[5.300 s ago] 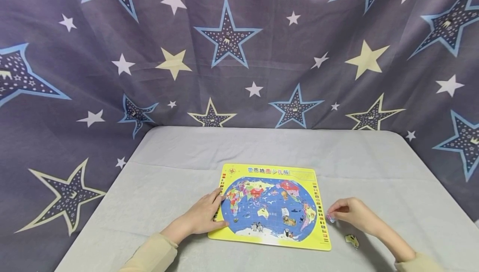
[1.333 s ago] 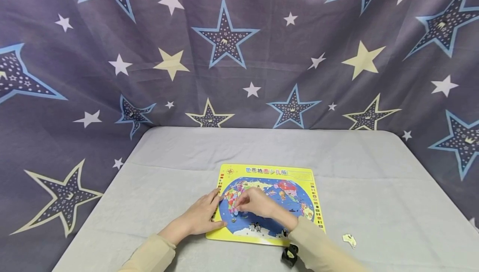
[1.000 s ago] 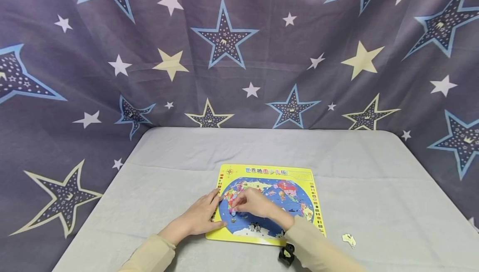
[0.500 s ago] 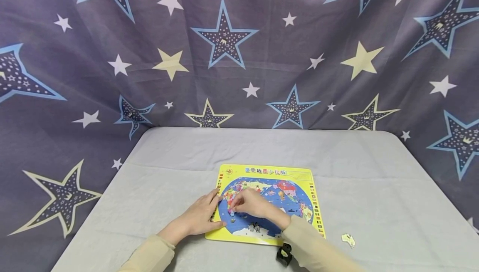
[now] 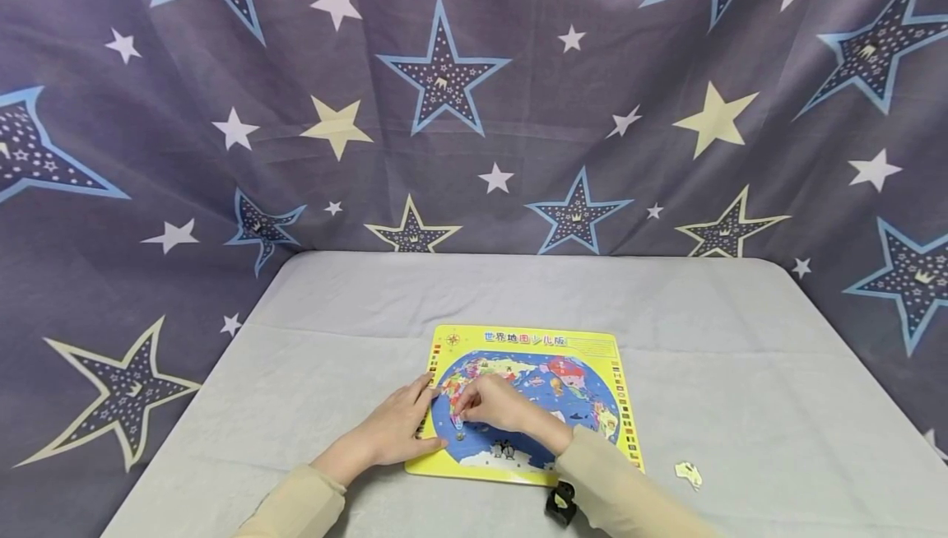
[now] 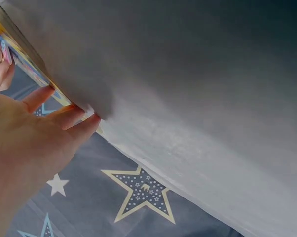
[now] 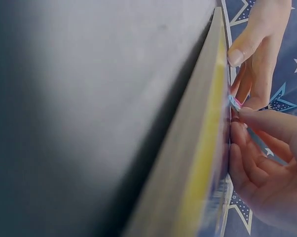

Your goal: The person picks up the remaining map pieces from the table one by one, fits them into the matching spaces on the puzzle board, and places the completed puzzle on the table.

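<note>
A world-map puzzle board [image 5: 437,466] with a yellow border lies flat on the grey-covered table. My left hand [image 5: 396,424] rests at its left edge, thumb on the lower border and fingers extended along the side. Over the left part of the map, my right hand [image 5: 494,403] pinches a small puzzle piece [image 7: 234,102], pink and light blue, between thumb and fingers. In the right wrist view the piece stands tilted right at the board's surface. The fingers mostly cover it in the head view. To the right of the board lies a loose pale yellow puzzle piece [image 5: 689,475].
A small black device [image 5: 560,505] sits by the right sleeve [image 5: 607,472], beside the board's front edge. Behind the table [image 5: 355,308] hangs a dark curtain [image 5: 518,44] printed with stars.
From beside the board's right edge, my right hand has carried the small piece left across the map; lately it shifts only slightly. My left hand keeps its place at the board's edge.
</note>
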A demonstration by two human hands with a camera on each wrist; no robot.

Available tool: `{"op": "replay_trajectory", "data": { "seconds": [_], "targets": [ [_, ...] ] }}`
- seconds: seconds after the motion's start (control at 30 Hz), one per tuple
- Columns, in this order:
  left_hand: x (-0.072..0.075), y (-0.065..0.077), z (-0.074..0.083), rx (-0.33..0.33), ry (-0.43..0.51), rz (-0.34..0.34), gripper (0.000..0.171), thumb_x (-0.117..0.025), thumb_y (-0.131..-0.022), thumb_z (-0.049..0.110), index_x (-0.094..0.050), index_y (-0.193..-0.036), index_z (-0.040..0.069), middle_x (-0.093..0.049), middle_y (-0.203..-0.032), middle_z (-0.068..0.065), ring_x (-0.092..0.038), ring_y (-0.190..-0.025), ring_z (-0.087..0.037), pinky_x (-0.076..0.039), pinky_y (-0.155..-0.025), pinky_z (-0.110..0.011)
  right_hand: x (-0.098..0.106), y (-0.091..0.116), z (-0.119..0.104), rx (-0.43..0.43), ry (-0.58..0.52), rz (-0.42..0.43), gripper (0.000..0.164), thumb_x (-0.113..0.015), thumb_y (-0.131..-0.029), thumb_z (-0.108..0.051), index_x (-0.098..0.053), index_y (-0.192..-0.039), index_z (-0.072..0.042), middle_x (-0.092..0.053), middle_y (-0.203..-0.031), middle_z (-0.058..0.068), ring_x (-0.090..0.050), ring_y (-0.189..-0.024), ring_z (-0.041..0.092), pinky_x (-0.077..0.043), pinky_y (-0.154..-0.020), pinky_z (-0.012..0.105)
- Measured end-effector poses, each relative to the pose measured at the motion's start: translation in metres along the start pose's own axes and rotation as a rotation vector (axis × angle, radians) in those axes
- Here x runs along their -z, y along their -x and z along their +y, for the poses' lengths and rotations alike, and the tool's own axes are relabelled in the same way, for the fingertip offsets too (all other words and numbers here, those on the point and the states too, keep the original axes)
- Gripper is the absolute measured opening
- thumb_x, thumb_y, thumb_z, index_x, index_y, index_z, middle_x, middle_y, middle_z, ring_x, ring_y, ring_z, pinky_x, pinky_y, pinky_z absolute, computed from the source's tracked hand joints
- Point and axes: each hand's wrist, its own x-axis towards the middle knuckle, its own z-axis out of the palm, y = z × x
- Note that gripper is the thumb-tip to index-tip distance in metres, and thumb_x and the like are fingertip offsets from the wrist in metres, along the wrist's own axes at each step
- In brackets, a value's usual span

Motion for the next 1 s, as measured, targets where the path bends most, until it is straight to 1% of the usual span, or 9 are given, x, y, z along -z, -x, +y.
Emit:
{"op": "replay_trajectory", "data": {
  "seconds": [0.1,0.3,0.6,0.83,1.0],
  "targets": [
    [-0.0004,0.0,-0.0003,-0.004,0.0,-0.001,0.077,-0.053,-0.078,0.056,-0.037,-0.131,0.001,-0.023,-0.141,-0.02,-0.031,-0.124,-0.035,-0.027,-0.102,-0.045,-0.0002,0.0,0.0,-0.007,0.009,0.002,0.007,-0.062,-0.078,0.001,-0.068,-0.076,-0.002,-0.063,-0.067,0.002,-0.047,-0.053,0.001,-0.041,-0.05,0.015],
    [-0.0002,0.0004,-0.001,-0.014,-0.005,0.002,0.076,-0.052,-0.079,0.055,-0.037,-0.131,0.001,-0.023,-0.141,-0.02,-0.031,-0.125,-0.034,-0.027,-0.102,-0.045,-0.0006,-0.0004,0.0002,-0.027,0.027,0.004,0.007,-0.063,-0.078,-0.001,-0.069,-0.075,-0.004,-0.061,-0.067,-0.003,-0.046,-0.053,-0.001,-0.041,-0.05,0.014],
    [0.0007,0.0001,-0.0005,-0.023,-0.007,0.015,0.076,-0.053,-0.079,0.054,-0.038,-0.13,0.0,-0.024,-0.14,-0.021,-0.032,-0.123,-0.035,-0.028,-0.102,-0.044,-0.0015,-0.0015,0.0011,-0.039,0.06,0.009,0.005,-0.065,-0.077,-0.003,-0.069,-0.075,-0.005,-0.06,-0.068,-0.005,-0.045,-0.053,0.0,-0.039,-0.049,0.014],
    [0.0016,0.0005,-0.0004,-0.025,-0.003,0.013,0.075,-0.053,-0.079,0.054,-0.038,-0.129,0.0,-0.025,-0.139,-0.022,-0.032,-0.123,-0.035,-0.028,-0.101,-0.045,-0.0024,-0.0024,0.0026,-0.02,0.077,0.013,0.005,-0.065,-0.076,-0.003,-0.07,-0.077,-0.006,-0.06,-0.068,-0.005,-0.044,-0.053,-0.001,-0.039,-0.048,0.014],
    [0.0018,0.0005,0.0,-0.026,-0.004,0.012,0.074,-0.053,-0.079,0.054,-0.039,-0.129,0.0,-0.025,-0.139,-0.022,-0.033,-0.123,-0.035,-0.028,-0.101,-0.045,-0.0027,-0.0026,0.0035,-0.029,0.07,0.01,0.006,-0.065,-0.076,-0.003,-0.07,-0.078,-0.006,-0.06,-0.069,-0.005,-0.044,-0.054,0.0,-0.039,-0.049,0.015]
  ]
}}
